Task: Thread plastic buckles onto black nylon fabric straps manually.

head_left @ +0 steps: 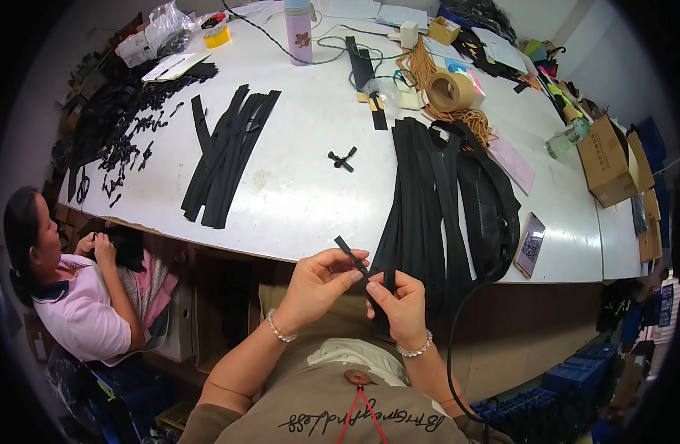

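At the table's near edge, my left hand (316,290) pinches a small black toggle-like piece with a short tab (343,244) sticking up past the fingers. Right beside it, my right hand (401,309) has thumb and fingers closed on a black fabric strip (389,278). The two held things meet or nearly meet between my hands; the exact contact is hidden by fingers. Just beyond my right hand lies a fan of long black strips (418,192), some hanging over the edge. A few small black toggle-like pieces (343,159) lie in mid-table.
Another bundle of black strips (225,159) lies left, near a scatter of small black pieces (125,148). A black bag (488,200) and a phone (530,244) lie right. Farther back stand a bottle (298,33) and a tape roll (449,92). A co-worker (88,296) sits at left.
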Action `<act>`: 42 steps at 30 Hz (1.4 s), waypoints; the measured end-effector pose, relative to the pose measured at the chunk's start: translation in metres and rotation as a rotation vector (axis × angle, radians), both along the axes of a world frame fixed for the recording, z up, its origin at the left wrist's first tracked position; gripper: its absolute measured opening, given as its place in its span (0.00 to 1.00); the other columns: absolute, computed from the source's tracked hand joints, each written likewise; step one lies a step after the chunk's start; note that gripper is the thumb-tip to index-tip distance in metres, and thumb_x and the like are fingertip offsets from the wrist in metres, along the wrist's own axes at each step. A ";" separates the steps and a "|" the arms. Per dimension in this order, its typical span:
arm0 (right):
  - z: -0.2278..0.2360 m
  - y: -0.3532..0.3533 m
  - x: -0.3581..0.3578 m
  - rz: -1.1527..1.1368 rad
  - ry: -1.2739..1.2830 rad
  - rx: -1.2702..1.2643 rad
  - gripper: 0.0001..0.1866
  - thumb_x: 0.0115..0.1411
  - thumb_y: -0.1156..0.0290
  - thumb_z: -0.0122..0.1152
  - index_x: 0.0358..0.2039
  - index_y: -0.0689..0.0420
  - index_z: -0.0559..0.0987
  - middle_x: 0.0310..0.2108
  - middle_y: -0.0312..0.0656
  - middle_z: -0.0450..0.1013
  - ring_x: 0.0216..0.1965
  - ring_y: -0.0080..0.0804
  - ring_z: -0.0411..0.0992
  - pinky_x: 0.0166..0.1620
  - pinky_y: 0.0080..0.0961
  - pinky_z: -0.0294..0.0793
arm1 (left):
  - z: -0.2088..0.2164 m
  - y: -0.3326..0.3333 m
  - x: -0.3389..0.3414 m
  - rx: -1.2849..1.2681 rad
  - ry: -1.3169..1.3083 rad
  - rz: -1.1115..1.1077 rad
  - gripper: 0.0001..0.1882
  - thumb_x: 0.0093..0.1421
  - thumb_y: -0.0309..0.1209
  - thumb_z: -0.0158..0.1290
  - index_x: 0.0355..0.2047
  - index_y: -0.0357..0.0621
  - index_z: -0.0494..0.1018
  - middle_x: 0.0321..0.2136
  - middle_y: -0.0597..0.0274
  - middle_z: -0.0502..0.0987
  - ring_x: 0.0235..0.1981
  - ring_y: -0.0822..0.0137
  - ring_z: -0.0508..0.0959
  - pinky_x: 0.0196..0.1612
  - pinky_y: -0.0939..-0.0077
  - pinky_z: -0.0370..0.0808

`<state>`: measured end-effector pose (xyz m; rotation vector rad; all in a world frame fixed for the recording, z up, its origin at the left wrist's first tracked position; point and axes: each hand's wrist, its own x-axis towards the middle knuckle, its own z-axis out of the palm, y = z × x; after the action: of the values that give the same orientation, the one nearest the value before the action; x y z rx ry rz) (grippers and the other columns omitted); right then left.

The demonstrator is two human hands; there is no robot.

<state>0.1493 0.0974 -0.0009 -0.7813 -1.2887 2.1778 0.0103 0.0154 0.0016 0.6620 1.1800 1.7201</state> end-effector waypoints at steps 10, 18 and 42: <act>0.004 0.000 0.002 0.020 -0.061 -0.021 0.04 0.54 0.79 0.57 0.24 0.64 0.74 0.17 0.37 0.69 0.15 0.20 0.66 0.17 0.15 0.66 | -0.002 -0.007 -0.007 -0.062 0.029 -0.100 0.07 0.58 0.22 0.50 0.37 0.34 0.73 0.36 0.62 0.76 0.34 0.77 0.74 0.40 0.82 0.73; 0.003 0.002 0.003 0.045 -0.104 -0.070 0.04 0.53 0.79 0.57 0.23 0.63 0.74 0.16 0.36 0.69 0.14 0.19 0.66 0.15 0.15 0.66 | -0.003 -0.008 -0.010 -0.063 0.085 -0.172 0.07 0.58 0.21 0.50 0.37 0.34 0.72 0.37 0.61 0.75 0.35 0.76 0.73 0.41 0.82 0.72; -0.008 -0.001 0.005 0.019 -0.097 0.037 0.03 0.54 0.80 0.56 0.25 0.64 0.73 0.19 0.36 0.69 0.17 0.19 0.67 0.18 0.14 0.67 | -0.009 0.001 -0.010 -0.354 -0.058 -0.193 0.10 0.57 0.25 0.53 0.40 0.36 0.71 0.24 0.66 0.75 0.23 0.80 0.73 0.25 0.86 0.73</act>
<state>0.1544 0.0969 -0.0084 -0.8726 -1.3853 2.1473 0.0003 0.0167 -0.0076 0.4875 1.2942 1.3191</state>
